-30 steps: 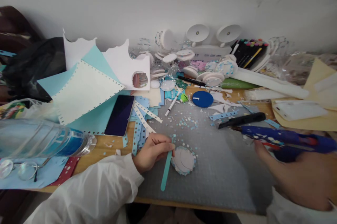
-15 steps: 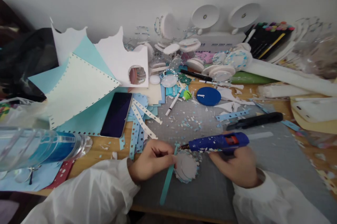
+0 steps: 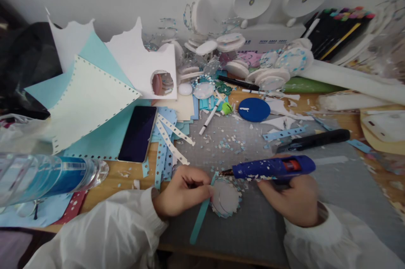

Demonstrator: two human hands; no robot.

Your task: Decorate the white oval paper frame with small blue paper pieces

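Observation:
My left hand [image 3: 183, 191] pinches a teal paper strip [image 3: 200, 221] against the left edge of a round white disc with a blue trim [image 3: 225, 197] that lies on the grey cutting mat [image 3: 268, 227]. My right hand [image 3: 295, 201] grips a blue glue gun [image 3: 272, 167] speckled with paper bits. Its nozzle points left, at the top edge of the disc beside my left fingers. Both arms are in white sleeves.
A dark phone [image 3: 138, 134] lies on teal and white paper sheets [image 3: 88, 104] at the left. A plastic water bottle [image 3: 47, 176] lies on its side at the left edge. A black craft knife [image 3: 313, 140], a blue disc [image 3: 254, 109], markers and white foam rounds crowd the back.
My right hand brought the glue gun from the right edge in to the disc, then held it there. My left hand stayed pinched on the strip. The view tilted slightly down.

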